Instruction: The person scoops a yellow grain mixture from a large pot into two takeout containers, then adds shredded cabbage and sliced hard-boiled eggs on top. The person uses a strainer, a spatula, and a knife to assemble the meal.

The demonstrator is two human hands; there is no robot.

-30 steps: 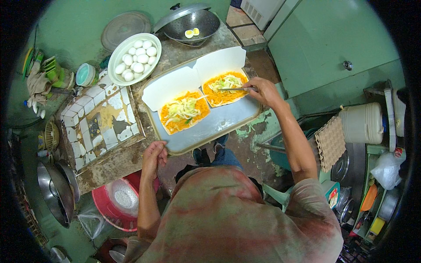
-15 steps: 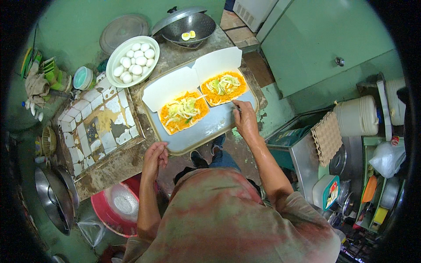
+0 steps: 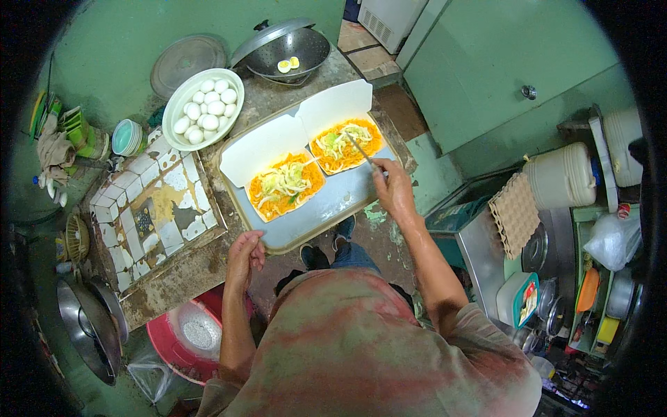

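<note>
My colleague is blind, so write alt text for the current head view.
A person's right hand holds a thin utensil over one of two open white boxes of orange shreds topped with pale greens, on a tray. The left hand, empty, is by the tray's near edge; beyond are a bowl of white eggs and a pan with egg halves.

The tray (image 3: 342, 192) has a bare, passable strip along its near side. Open lids (image 3: 337, 111) block its far side, a knife (image 3: 360, 149) slants across the right food box (image 3: 372, 137), and the egg bowl (image 3: 179, 101) crowds the far-left corner.
</note>
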